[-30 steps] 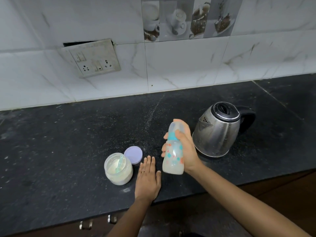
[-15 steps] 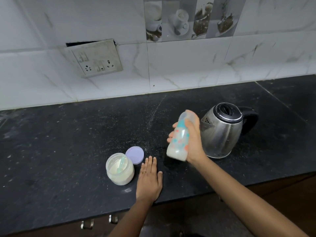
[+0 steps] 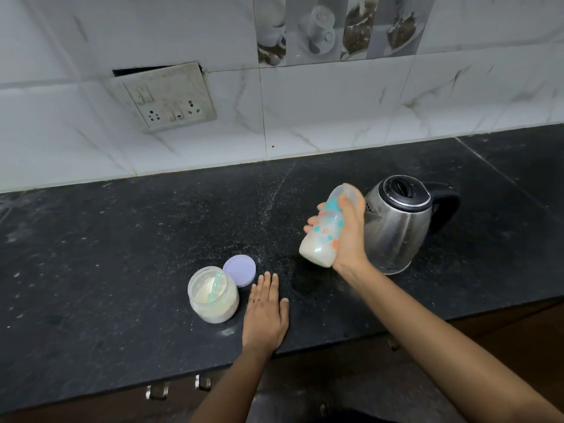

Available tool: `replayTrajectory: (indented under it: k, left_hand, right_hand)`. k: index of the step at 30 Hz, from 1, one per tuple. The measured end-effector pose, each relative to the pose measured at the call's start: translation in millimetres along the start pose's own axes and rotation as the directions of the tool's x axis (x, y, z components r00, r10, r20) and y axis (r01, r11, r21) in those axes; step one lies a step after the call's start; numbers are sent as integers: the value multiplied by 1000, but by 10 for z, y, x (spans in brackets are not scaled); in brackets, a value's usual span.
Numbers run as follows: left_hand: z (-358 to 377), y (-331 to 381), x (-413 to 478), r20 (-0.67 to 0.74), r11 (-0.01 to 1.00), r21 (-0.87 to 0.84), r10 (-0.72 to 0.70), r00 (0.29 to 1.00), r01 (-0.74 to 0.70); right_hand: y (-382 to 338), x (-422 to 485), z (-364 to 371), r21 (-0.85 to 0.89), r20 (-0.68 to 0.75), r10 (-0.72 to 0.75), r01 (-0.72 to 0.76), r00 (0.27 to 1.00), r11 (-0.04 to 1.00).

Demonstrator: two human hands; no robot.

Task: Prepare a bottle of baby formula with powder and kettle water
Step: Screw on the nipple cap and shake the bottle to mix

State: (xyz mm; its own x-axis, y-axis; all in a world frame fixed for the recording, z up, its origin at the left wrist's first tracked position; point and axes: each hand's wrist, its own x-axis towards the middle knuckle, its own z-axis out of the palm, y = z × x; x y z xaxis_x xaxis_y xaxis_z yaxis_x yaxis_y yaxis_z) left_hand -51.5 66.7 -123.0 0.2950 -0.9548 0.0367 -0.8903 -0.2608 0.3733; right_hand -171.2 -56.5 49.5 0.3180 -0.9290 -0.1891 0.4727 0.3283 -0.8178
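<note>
Milky bottle (image 3: 323, 232) in right hand (image 3: 349, 236) (fingers (image 3: 312, 221) clamped round); powder jar (image 3: 213, 312) beside flat left hand (image 3: 265, 315)

one view only: wide-angle head cam, above the front edge of the countertop (image 3: 106, 254), facing forward and down, close in. tiled wall (image 3: 335, 117) up top, left hand (image 3: 265, 312) and right hand (image 3: 348, 236) near centre.

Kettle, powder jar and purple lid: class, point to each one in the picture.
kettle (image 3: 396, 236), head view, steel body.
powder jar (image 3: 213, 312), head view, lower side wall.
purple lid (image 3: 240, 269), head view, flat top.
</note>
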Motion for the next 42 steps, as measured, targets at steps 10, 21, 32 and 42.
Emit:
replayTrajectory:
  k: [10,21,32,42]
  left_hand:
    - [16,1,-5,-7,1000,-3,-1,1000,1]
    - [12,7,-12,-17,1000,-6,5,1000,-5]
    - [40,-13,-26,-12,1000,-3,11,1000,-11]
    - [41,-10,-9,-23,1000,-18,5,1000,-6]
  right_hand:
    - [16,-34,-32,-10,3,35,-35,999,999]
    - [253,-77,-154,-65,86,63,-58,994,996]
    - [334,-196,-68,-163,159,47,-21,986,986]
    - [183,-187,-42,-197,242,9,40,970,980]
